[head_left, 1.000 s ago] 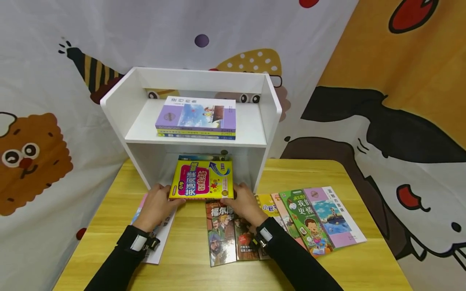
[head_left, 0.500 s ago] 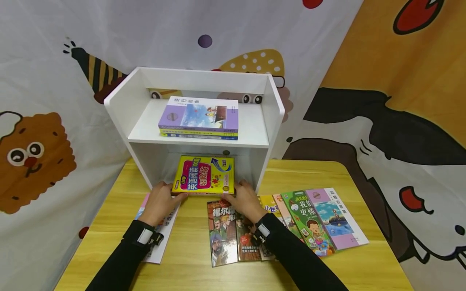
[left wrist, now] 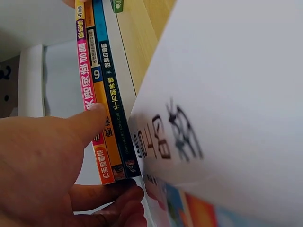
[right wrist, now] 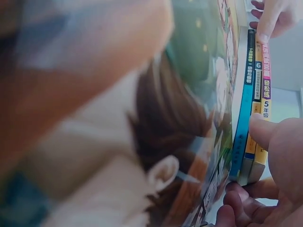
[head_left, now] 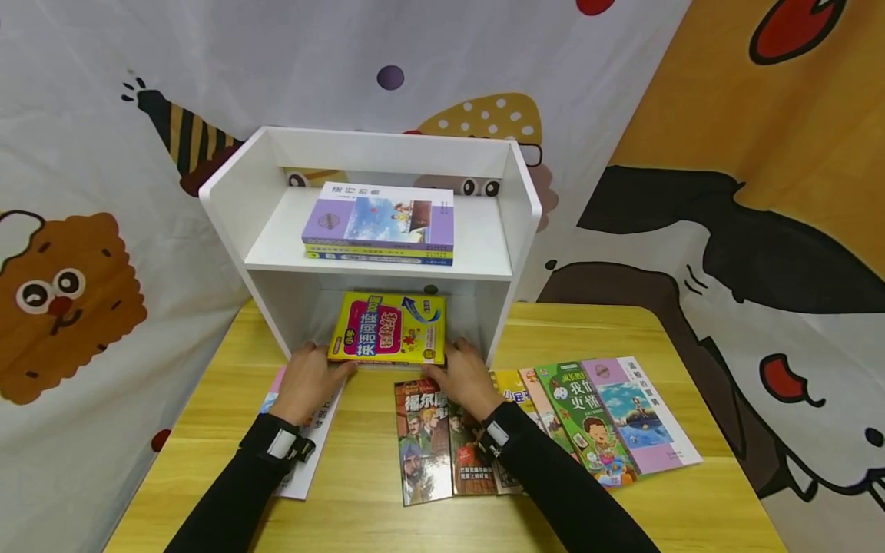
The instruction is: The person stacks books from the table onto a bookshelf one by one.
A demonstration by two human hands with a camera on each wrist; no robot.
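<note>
A stack of three books, with a yellow and pink English reading book (head_left: 387, 328) on top, lies flat in the lower compartment of a small white bookshelf (head_left: 228, 211). My left hand (head_left: 307, 382) holds the stack at its left front corner, thumb on the spines and fingers curled at the end. At the right front corner my right hand (head_left: 470, 379) grips it likewise. In the left wrist view, an orange spine (left wrist: 98, 87) and a dark-blue spine (left wrist: 113, 104) show below the pink one. The same spines appear in the right wrist view, the lowest book (right wrist: 244, 109) turning light blue.
Another book stack (head_left: 380, 219), purple cover on top, lies on the upper shelf. A white-covered book (head_left: 314, 453) lies under my left wrist. Brown comic books (head_left: 423, 445), a green book (head_left: 586, 422) and a purple one (head_left: 636, 415) overlap on the wooden table (head_left: 366, 522) at right.
Both hands have slid the book stack deeper into the lower compartment. The top yellow book has shifted back over the blue cover that showed behind it.
</note>
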